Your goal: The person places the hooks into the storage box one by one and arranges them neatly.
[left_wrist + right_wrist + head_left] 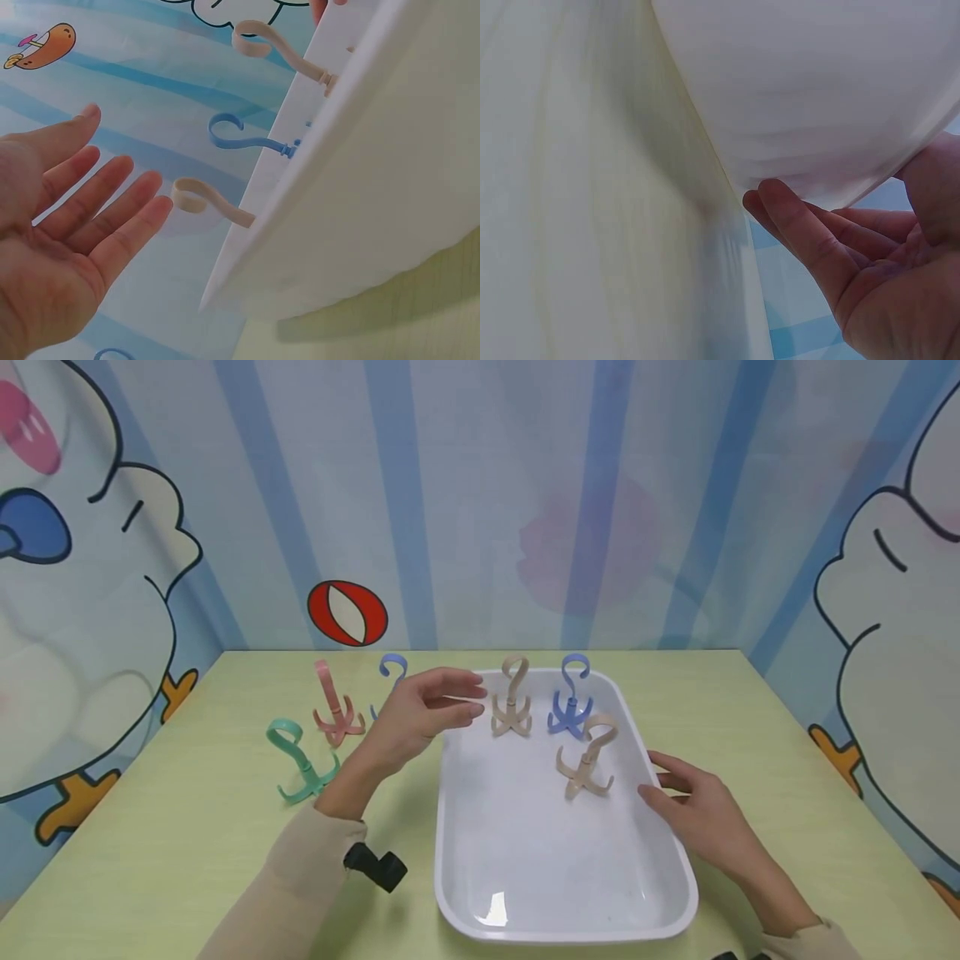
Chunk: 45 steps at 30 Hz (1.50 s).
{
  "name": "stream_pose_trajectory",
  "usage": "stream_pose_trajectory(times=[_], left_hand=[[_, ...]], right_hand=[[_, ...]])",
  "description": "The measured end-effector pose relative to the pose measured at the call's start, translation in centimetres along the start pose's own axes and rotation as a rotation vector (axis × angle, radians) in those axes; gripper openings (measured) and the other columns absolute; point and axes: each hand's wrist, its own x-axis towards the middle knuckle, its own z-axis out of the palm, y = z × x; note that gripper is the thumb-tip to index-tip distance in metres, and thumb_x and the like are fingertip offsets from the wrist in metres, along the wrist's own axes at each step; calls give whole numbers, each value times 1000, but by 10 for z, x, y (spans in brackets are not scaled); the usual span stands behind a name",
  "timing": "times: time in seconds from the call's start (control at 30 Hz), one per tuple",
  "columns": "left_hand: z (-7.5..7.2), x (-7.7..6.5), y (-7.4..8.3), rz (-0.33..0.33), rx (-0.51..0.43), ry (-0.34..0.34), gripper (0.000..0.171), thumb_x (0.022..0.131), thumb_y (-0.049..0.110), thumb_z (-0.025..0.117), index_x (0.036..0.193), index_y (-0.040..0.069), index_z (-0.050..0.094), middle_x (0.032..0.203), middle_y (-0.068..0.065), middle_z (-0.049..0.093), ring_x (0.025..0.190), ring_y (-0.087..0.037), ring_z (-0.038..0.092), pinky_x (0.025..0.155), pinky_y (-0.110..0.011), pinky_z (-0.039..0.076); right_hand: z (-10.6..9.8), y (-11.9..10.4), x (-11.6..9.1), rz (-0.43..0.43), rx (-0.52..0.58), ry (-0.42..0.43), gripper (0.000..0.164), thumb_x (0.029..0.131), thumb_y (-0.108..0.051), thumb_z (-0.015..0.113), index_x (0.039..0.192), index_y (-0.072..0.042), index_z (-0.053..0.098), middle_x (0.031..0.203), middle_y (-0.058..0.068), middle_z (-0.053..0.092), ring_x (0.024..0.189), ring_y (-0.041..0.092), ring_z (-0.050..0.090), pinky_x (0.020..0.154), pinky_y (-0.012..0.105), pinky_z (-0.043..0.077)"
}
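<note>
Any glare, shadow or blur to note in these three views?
Head: bright glare at the near end of the white tray; left wrist: soft shadow on the table by the tray; right wrist: table blurred, hazy shadow beside the tray.

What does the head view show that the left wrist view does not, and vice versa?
Only the head view shows the green hook, the pink hook and the red ball picture.

Only the left wrist view shows the orange cartoon figure on the backdrop.

Both show the left hand, and the white tray with two beige hooks and a blue hook in it.
</note>
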Motion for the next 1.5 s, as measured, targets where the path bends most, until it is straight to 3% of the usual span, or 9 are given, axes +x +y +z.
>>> stream_pose_trajectory(times=[0.6,1.07,1.5], left_hand=[[-9,-18,-20,-40,13,52,39,98,13,77,136,7,68,133,-15,72,114,-24,75,96,-32,62],[-18,-35,-30,-64,47,112,43,98,17,77,138,5,66,134,-16,72,118,-30,74,99,-39,61],[-29,-47,-23,-58,113,153,41,100,19,75,138,8,67,134,-14,73,117,-27,75,97,-34,62]], right_hand=[[1,1,-1,8,-2,1,62,106,-20,64,159,2,41,138,35,63,103,36,78,70,36,67],[1,2,-1,2,-5,1,62,106,-21,64,159,2,41,138,35,63,103,37,78,70,36,67],[0,-2,0,9,-20,-6,63,106,-21,64,160,2,40,139,35,62,107,40,76,72,38,67]])
